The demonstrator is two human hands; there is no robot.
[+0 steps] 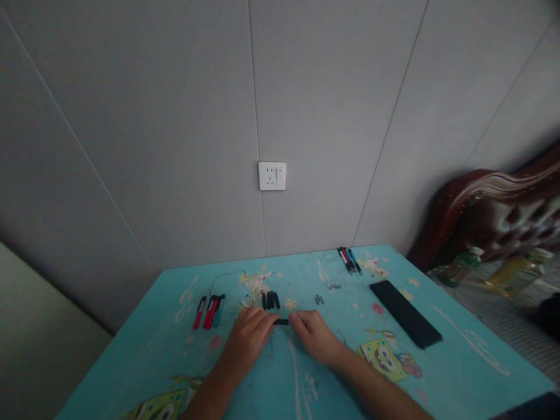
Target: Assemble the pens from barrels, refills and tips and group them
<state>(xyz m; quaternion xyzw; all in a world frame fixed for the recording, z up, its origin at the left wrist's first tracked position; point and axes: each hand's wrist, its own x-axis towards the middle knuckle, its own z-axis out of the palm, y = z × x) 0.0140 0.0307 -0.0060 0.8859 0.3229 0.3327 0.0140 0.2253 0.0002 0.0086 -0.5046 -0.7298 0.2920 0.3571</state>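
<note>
Forearms [380, 385] slant over the blue desk [144, 350]: I've got left hand [251, 331] and right hand [315, 335] pinching opposite ends of a slim black rod [282, 322], in from the far edge. Probably light, stiff, slippery; best held there.

On the surface [151, 344], short pieces [272, 300] are laid behind a rod [282, 322], pens [349, 260] near the far edge, a strip [406, 315] toward the right.

One left hand [252, 329], one right hand [314, 333], one black rod [282, 322], four black grips [273, 300], three red barrels [199, 313], one blue-green barrel [219, 313], about four pens [349, 261], two clusters of tiny dark parts [319, 300], one black slab [406, 314], one wall socket [272, 176] and two bottles [462, 266] are shown.
</note>
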